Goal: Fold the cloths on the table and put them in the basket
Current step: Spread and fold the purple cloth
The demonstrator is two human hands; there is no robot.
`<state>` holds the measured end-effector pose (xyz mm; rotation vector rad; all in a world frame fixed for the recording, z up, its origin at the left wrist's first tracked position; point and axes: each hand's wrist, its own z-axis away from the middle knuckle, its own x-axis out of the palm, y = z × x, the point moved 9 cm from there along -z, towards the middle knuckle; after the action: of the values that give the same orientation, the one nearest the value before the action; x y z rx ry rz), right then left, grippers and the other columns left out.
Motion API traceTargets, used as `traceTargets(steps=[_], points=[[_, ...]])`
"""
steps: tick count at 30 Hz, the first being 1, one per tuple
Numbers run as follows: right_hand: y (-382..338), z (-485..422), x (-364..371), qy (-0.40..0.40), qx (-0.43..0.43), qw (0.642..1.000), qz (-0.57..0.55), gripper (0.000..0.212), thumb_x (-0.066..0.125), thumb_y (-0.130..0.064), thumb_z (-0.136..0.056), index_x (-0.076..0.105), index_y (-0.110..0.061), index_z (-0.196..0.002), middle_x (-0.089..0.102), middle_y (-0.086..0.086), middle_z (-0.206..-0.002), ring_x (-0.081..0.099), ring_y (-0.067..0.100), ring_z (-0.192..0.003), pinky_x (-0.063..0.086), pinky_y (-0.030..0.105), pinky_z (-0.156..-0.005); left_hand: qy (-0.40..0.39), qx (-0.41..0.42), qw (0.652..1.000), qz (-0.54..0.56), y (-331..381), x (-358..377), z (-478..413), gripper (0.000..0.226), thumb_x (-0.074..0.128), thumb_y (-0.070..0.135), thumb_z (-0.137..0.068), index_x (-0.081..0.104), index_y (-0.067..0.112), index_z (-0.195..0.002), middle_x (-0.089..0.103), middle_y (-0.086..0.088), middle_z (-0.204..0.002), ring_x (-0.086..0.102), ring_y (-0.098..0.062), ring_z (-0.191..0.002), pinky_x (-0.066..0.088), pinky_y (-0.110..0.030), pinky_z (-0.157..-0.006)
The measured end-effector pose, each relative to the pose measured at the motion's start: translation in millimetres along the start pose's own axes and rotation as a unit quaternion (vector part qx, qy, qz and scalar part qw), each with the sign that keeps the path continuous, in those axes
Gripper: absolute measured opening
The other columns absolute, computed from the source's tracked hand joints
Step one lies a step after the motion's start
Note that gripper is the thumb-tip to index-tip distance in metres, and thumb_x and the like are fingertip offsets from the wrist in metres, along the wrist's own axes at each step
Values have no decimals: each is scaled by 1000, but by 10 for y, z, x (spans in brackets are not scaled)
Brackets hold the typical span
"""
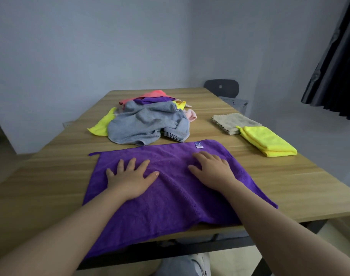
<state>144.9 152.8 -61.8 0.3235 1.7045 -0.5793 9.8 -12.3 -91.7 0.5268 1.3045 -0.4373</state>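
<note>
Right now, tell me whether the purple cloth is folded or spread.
Spread. The purple cloth lies flat in one layer, near edge overhanging the table, both hands pressing it.

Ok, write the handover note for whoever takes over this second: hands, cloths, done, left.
The left hand is open, flat on the purple cloth. The right hand is open, flat on it too.
The purple cloth is spread at the near edge of the table, its near side hanging over, not yet folded.
Done: a beige cloth and a yellow cloth lie folded on the table's right side, not in a basket.
Left: fold the purple cloth, then the pile mid-table with the grey cloth on top; basket everything. A grey perforated container past the far right corner may be the basket.
</note>
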Motion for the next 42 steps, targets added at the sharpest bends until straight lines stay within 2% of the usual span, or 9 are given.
traceTargets(steps=[6,10,14,18,22,25,32,38,42], points=[[114,-78,201,-76,17,997,26,60,24,-64,-92,23,-37,-146,16,-10,-157,9,18,-145,9,43,-115,-20,42,998,-50,-161,22,-14,68,17,75,-84,-1,50,-145,-9,9,-158,-10,-23,-146,-1,-58,-113],[132,-72,144,-59,58,997,2,59,25,-63,-93,21,-37,-146,9,-4,-159,1,26,-146,4,49,-115,15,34,999,-24,-231,-77,0,69,19,77,-82,4,50,-145,-8,9,-159,-10,-21,-146,-1,-56,-113],[88,-44,236,-88,56,994,16,61,22,-68,-90,21,-42,-145,12,-6,-158,6,25,-146,5,51,-115,15,18,999,-47,-300,-61,-34,71,14,78,-81,0,50,-145,-8,9,-158,-10,-22,-146,-1,-56,-114],[123,-119,102,-52,72,995,32,59,27,-67,-89,39,-34,-137,30,-4,-150,22,24,-140,13,51,-111,2,44,998,-54,-259,-13,-112,69,15,76,-82,-1,50,-145,-8,9,-158,-9,-22,-146,0,-56,-115],[54,-131,265,-78,64,995,17,65,21,-70,-88,20,-40,-146,8,-5,-159,2,24,-146,3,52,-115,10,51,997,-56,-299,-35,-184,69,15,76,-82,0,51,-144,-7,10,-158,-8,-21,-146,0,-55,-115],[114,-143,268,-76,71,995,6,64,21,-70,-88,18,-42,-146,8,-6,-159,2,23,-146,3,50,-115,10,57,997,-50,-308,-40,-189,67,16,75,-83,1,50,-144,-6,11,-158,-7,-19,-146,0,-54,-116],[68,90,-24,37,37,999,-13,58,35,-55,-94,20,-36,-146,14,-3,-158,9,23,-145,8,45,-115,196,94,975,-50,-179,-332,132,63,22,63,-92,3,42,-147,0,6,-159,-1,-17,-146,9,-46,-117],[-204,495,-174,32,-84,994,-55,48,46,-50,-92,39,-35,-137,37,-12,-146,30,16,-136,23,35,-107,103,192,976,6,72,-144,594,106,-4,90,-48,9,49,-144,7,14,-157,2,-8,-145,15,-36,-116],[-220,723,24,-41,-131,990,-35,52,39,-59,-91,38,-38,-138,34,-15,-147,26,11,-138,21,34,-109,78,217,973,-12,53,45,717,125,-28,91,-35,17,50,-143,12,17,-156,3,-4,-144,6,-32,-116]])
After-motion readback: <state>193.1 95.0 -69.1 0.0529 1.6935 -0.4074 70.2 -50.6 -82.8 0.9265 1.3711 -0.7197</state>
